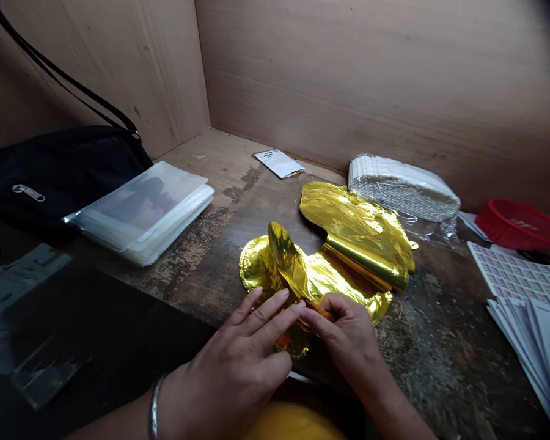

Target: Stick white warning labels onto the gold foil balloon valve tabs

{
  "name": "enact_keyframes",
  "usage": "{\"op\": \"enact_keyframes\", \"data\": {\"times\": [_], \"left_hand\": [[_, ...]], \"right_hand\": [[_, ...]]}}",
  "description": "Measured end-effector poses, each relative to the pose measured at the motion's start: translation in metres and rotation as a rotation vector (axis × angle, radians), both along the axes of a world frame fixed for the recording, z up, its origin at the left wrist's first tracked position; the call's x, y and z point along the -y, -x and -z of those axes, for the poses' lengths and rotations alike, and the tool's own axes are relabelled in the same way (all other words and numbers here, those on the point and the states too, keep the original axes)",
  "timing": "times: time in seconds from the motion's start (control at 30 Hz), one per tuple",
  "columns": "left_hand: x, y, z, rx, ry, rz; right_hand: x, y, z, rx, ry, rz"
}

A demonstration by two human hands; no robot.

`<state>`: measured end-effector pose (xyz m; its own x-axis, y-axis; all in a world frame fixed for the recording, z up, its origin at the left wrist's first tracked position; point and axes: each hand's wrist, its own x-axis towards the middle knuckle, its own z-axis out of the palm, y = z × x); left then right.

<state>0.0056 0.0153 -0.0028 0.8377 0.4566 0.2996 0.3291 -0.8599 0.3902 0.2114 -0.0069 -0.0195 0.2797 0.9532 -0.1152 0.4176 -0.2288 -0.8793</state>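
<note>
A shiny gold foil balloon [348, 269], flat and uninflated, lies partly folded on the worn dark table in front of me. My left hand [252, 345], with a silver bangle at its wrist, rests on the near part of the foil, its fingers stretched out and slightly apart. Thumb and bent fingers of my right hand [348, 333] pinch a fold of the gold foil right beside my left fingertips. One flap of the balloon stands up just beyond the left hand. The exact pinch point is partly hidden by the fingers.
Clear plastic sleeves [151, 211] are stacked at left, beside a black bag [59, 177]. Behind the balloon are a printed card [279, 163] and a wrapped white bundle [403, 186]. A red basket [522, 223], sticker sheets [522, 272] and white papers [531, 348] lie at right. Wooden panels enclose the back.
</note>
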Motion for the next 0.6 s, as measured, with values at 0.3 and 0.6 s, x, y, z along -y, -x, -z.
{"op": "enact_keyframes", "data": {"times": [0.3, 0.6], "left_hand": [[-0.003, 0.006, 0.002, -0.161, 0.148, -0.136], [-0.009, 0.007, -0.016, -0.112, 0.153, 0.013]], "right_hand": [[-0.007, -0.013, -0.010, -0.132, 0.119, -0.281], [-0.014, -0.032, -0.018, -0.131, 0.091, -0.092]]}}
